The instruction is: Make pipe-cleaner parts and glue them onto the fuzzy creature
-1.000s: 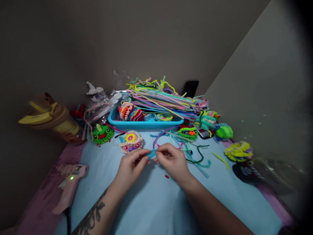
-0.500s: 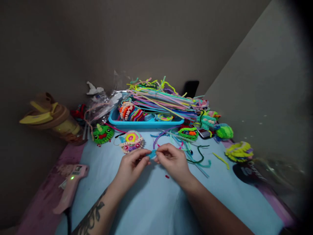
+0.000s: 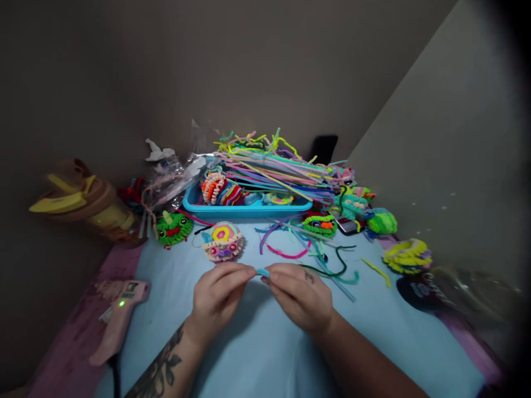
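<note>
A short light-blue pipe cleaner piece is pinched between my two hands above the light-blue table cover. My left hand grips its left end with thumb and fingers closed. My right hand holds the right end, fingers curled in. Just beyond my hands lie a round multicoloured pipe cleaner figure and a pink loose pipe cleaner.
A blue tray heaped with pipe cleaners stands at the back. A green unicorn figure, green figures and a yellow-green one lie around. A pink glue gun rests at the left. Walls close in behind and right.
Both hands have drawn back toward me and lower on the table, still pinching the blue piece. The pink pipe cleaner behind them is now uncovered.
</note>
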Demonstrator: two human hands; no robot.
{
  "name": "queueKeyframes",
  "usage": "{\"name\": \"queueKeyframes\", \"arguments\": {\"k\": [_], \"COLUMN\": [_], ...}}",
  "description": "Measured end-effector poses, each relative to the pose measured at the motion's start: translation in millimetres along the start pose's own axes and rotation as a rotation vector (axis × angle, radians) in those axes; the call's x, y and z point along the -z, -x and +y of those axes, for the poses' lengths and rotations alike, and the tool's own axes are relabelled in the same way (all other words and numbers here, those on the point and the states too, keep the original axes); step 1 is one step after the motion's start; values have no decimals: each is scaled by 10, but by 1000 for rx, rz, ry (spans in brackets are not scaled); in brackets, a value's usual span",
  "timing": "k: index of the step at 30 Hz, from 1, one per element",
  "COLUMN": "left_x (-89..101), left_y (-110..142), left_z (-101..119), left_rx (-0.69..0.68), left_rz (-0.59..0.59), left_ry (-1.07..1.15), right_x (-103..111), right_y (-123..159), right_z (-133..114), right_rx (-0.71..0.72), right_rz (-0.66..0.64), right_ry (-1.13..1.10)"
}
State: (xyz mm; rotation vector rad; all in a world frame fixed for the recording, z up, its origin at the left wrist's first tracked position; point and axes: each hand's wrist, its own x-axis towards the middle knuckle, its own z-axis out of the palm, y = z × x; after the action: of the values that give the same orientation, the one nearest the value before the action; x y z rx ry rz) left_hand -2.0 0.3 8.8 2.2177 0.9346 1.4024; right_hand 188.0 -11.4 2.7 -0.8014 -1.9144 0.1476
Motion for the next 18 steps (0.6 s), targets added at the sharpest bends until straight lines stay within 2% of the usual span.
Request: {"name": "queueKeyframes", "arguments": {"k": [4,8,10,16,18], "left_x": [28,12,-7,-56,-60], "left_y": [53,51,29,-66,-80], "left_z": [55,57,38,-13,-17], "left_rx": [-51,-26,10,161,184], "left_rz": [2,-14,-31,-85,-87], "left_ry": [-95,-113,-94,23,25], "right_x": [58,58,36,-81,-109], "right_y": [13,-33,-72,-117,-108], "right_z": [-63,-69,-51,30,48], "right_rx": [34,2,-82,-504,-578], "right_rz": [-8,-2,7,48,55], "right_ry": [56,42,-1,-269,-322]}}
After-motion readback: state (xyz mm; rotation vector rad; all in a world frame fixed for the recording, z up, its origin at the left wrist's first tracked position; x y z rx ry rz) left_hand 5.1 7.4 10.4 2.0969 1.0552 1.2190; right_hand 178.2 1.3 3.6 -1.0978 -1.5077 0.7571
